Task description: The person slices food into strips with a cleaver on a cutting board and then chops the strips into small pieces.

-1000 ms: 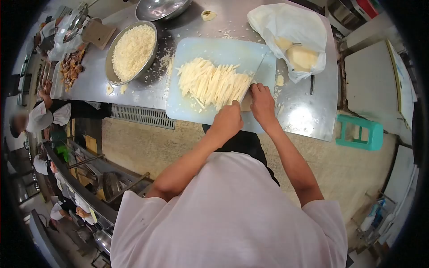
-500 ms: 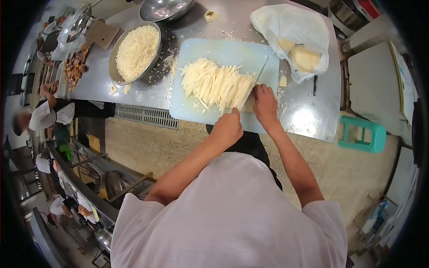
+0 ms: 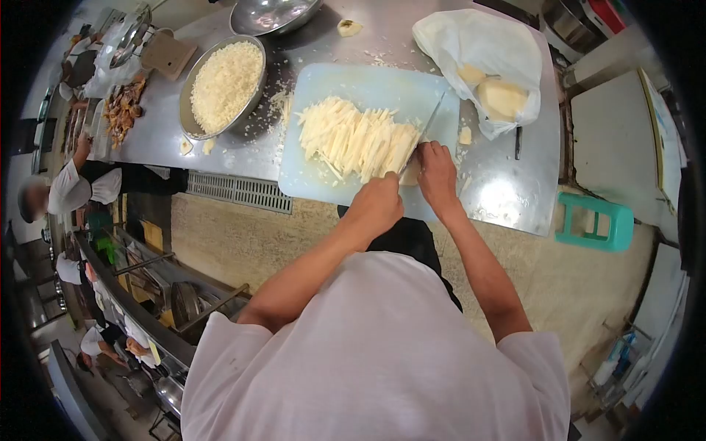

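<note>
Steel knife (image 3: 430, 119), clamped in the left hand (image 3: 376, 202), could nick the right hand (image 3: 438, 176), its fingers bunched against a pale vegetable piece (image 3: 411, 175), if the blade slips.

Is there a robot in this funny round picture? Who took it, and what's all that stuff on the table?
No robot here, just a person with two bare hands. They wear a camera on their head, looking forward and down, so you see their arms from above.

The left hand grips a knife. The right hand is just beside the blade; what its fingers touch is hard to see.

On the metal table lies a pale blue cutting board with a heap of pale strips. To the left, a metal bowl holds chopped white bits. To the right, a white plastic bag has pale chunks in it.
</note>
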Available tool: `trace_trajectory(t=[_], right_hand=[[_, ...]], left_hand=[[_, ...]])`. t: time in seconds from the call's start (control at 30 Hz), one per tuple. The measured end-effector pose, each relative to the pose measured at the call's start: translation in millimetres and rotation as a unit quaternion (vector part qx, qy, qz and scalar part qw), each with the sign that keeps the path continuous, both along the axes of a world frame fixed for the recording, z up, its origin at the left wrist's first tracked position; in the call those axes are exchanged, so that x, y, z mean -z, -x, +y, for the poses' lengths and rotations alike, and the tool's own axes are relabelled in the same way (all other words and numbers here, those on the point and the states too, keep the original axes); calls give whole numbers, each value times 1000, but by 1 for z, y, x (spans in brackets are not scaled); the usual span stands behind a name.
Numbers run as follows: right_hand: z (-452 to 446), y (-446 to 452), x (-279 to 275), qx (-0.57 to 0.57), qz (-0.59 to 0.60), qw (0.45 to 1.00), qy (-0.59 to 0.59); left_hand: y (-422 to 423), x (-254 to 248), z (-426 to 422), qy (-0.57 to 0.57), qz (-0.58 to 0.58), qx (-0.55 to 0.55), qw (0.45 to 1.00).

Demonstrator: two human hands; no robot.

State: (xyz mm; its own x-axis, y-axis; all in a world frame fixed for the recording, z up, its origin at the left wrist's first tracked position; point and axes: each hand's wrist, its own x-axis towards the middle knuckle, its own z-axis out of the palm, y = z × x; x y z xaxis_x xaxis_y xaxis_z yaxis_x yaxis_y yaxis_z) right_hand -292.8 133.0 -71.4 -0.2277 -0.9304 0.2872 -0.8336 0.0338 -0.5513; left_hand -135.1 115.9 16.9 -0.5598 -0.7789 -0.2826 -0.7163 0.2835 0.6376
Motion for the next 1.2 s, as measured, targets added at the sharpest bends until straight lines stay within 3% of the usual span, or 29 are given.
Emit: trace_trajectory(t=[0.07,0.17,0.5,0.57,0.67,0.87,0.97,1.13,1.2], right_hand=[[0,-2,0,6,-4,1000,9],[4,-1,1,9,-11,1000,13],[10,2,-6,8,-25,999,-37],[10,1,-5,13,-17,999,-41],[9,2,-3,13,2,999,-37],[11,0,-4,17,-13,999,-34],[10,1,-2,18,-15,1000,-13],[12,2,1,10,-29,999,-22],[10,2,3,25,-37,999,-16]], left_hand=[[-8,-12,9,-13,0,-3,1000],[1,37,11,12,-34,-6,999],[3,13,5,32,14,14,999],[-1,-2,14,-11,-32,-1,999],[13,37,8,41,-13,15,999],[1,-7,9,-15,-9,6,1000],[9,41,11,44,-15,17,999],[1,-1,4,13,10,20,1000],[1,7,9,-9,1,15,1000]])
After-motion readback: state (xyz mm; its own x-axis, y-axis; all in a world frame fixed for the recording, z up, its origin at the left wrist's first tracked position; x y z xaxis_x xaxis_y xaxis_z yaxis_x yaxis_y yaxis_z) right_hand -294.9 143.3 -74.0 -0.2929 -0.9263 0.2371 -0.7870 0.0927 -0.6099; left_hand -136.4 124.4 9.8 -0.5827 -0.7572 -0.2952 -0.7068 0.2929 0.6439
